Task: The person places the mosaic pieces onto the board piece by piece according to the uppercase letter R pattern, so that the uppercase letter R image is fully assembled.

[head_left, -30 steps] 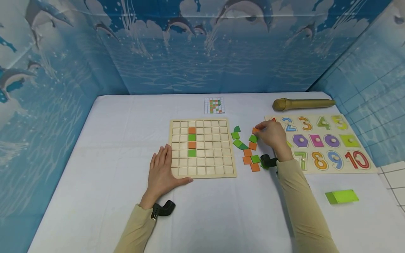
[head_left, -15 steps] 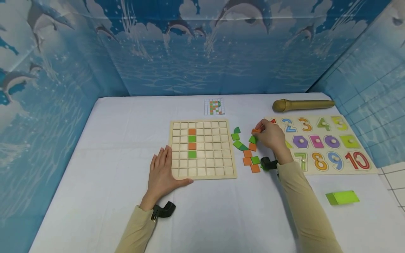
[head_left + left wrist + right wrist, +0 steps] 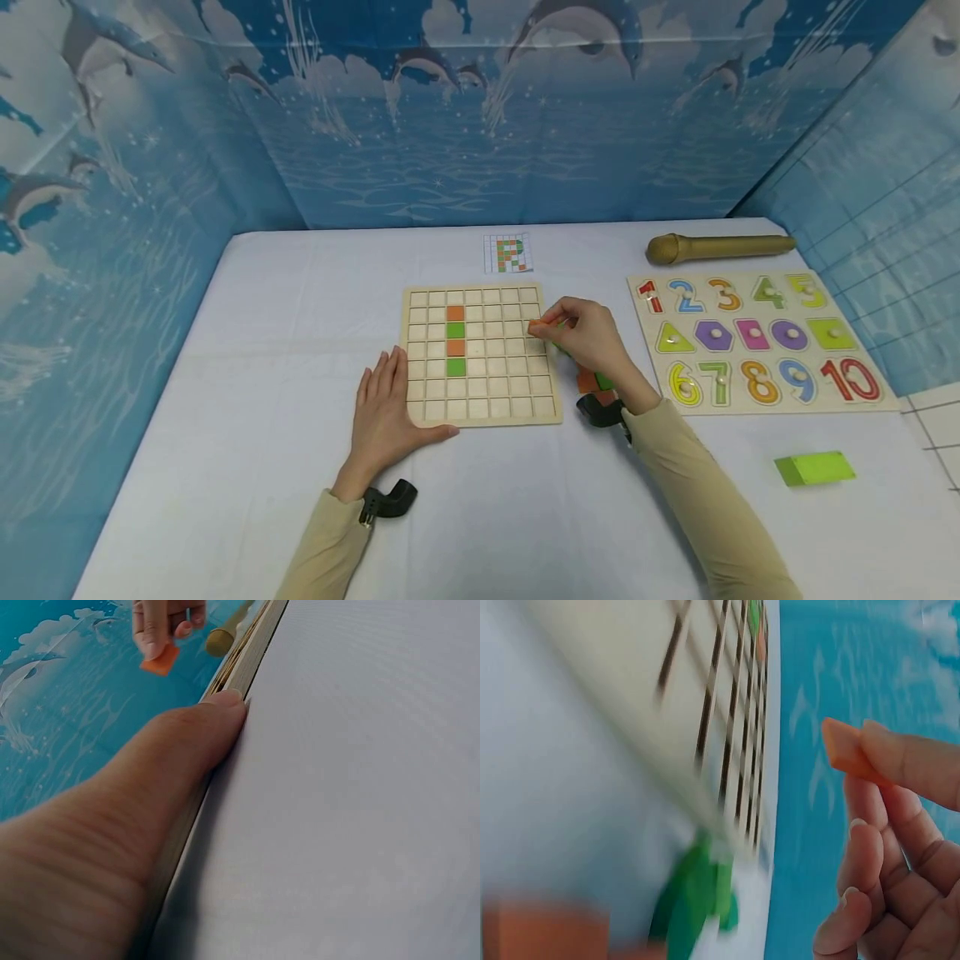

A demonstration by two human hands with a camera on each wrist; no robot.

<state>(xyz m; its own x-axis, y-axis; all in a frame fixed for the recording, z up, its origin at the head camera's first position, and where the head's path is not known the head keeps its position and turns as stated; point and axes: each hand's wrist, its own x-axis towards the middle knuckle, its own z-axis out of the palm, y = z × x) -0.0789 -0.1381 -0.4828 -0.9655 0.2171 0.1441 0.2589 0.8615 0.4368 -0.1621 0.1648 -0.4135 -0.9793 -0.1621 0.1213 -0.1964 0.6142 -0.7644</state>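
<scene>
A wooden grid board [image 3: 495, 387] lies on the white table, with a column of orange and green square tiles [image 3: 456, 331] set in its third column. My left hand [image 3: 382, 412] rests at the board's lower left corner, fingers straight along the left side and thumb along the front edge. Between thumb and fingertips my right hand [image 3: 588, 333] pinches an orange square tile [image 3: 849, 752], held above the board's right edge. Loose green tiles [image 3: 697, 892] and orange tiles [image 3: 547, 930] lie right of the board, partly hidden by the right hand in the head view.
Behind the board lies a small pattern card [image 3: 508, 253] with a coloured letter-like figure. A number-and-shape puzzle board [image 3: 765, 367] is at the right. A brown microphone-shaped object [image 3: 720, 247] lies behind it, and a lime-green block [image 3: 814, 468] in front.
My right hand has moved left from beside the puzzle board to the grid board's right edge, carrying the orange tile. My left hand has stayed in place.
</scene>
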